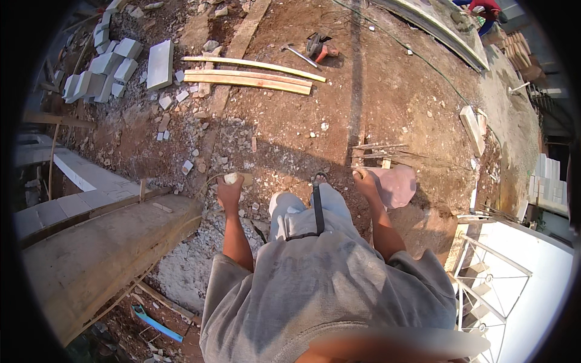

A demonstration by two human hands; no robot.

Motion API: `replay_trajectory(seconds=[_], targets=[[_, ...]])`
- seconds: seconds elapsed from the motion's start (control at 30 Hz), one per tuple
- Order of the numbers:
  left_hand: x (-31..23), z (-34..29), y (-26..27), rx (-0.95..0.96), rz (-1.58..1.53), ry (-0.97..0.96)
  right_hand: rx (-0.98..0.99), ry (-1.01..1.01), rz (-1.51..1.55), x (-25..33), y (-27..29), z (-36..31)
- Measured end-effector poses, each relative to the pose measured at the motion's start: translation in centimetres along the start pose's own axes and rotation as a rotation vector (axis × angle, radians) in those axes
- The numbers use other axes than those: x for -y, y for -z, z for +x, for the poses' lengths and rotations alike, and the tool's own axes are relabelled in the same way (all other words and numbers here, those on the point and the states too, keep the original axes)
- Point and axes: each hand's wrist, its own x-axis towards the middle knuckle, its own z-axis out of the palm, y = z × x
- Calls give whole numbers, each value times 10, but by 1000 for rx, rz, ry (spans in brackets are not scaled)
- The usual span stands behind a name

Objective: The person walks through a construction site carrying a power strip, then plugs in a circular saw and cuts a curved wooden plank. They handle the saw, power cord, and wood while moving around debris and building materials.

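My left hand (230,192) is closed round a small pale, roundish lump (231,178), held low over the rubble left of my legs. A thin cord-like line (209,181) curves beside that hand; whether it joins the lump I cannot tell. On the other side, my right hand (367,185) is curled, its fingers mostly hidden, so what it grips does not show. Next to it is a flat pinkish patch with a rounded edge (396,186); I cannot tell if the hand touches it. A dark strap (318,206) hangs down my front between the legs.
Long timber strips (248,81), a hammer (301,56) and an orange-and-black power tool (324,49) lie ahead. Pale blocks (109,63) are heaped far left. A concrete beam (115,260) stands near left, metal scaffolding (490,278) near right. Another person (486,12) is far right.
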Motion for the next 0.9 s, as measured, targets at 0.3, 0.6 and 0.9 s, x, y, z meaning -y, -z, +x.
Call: replay_trajectory(seconds=[0.3, 0.6, 0.9], targets=[[-143, 68, -82, 256, 53, -60, 132, -59, 70, 224, 106, 224], [-286, 244, -186, 580, 283, 250, 222, -790, -242, 10, 204, 232], [-364, 319, -282, 540, 171, 675, 100, -830, -28, 109, 276, 457]])
